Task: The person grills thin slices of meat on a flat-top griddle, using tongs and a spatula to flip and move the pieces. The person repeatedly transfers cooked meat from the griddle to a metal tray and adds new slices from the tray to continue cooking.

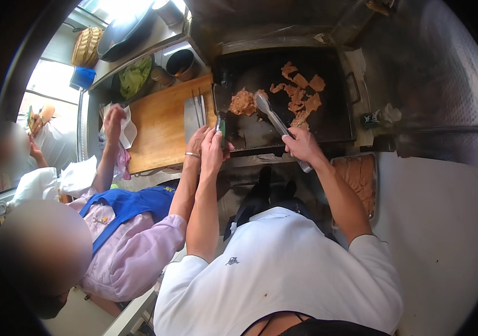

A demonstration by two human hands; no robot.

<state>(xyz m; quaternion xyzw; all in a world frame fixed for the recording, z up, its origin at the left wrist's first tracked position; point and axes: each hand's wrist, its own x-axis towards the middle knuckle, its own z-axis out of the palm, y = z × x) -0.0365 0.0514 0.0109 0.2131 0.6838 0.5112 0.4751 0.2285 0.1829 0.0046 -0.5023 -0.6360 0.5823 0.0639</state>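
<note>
My left hand (212,148) is closed around the green handle of a spatula (222,99), whose dark blade lies at the griddle's left edge. Closed on metal tongs (275,120), my right hand (303,145) reaches in from the front of the black griddle (328,120). The tongs' tips touch or nearly touch a heap of chopped meat (243,103). Flat pieces of browned meat (305,98) are scattered to the right of the tips. Beside my left hand, a co-worker's braceleted hand (194,141) is at a wide metal blade (191,120).
A wooden cutting board (157,115) adjoins the griddle on the left. The co-worker, in a blue apron (132,204), stands close to my left arm. A tray of meat slices (356,182) sits below my right forearm. Lettuce (134,75) and a dark pot (181,63) stand behind the board.
</note>
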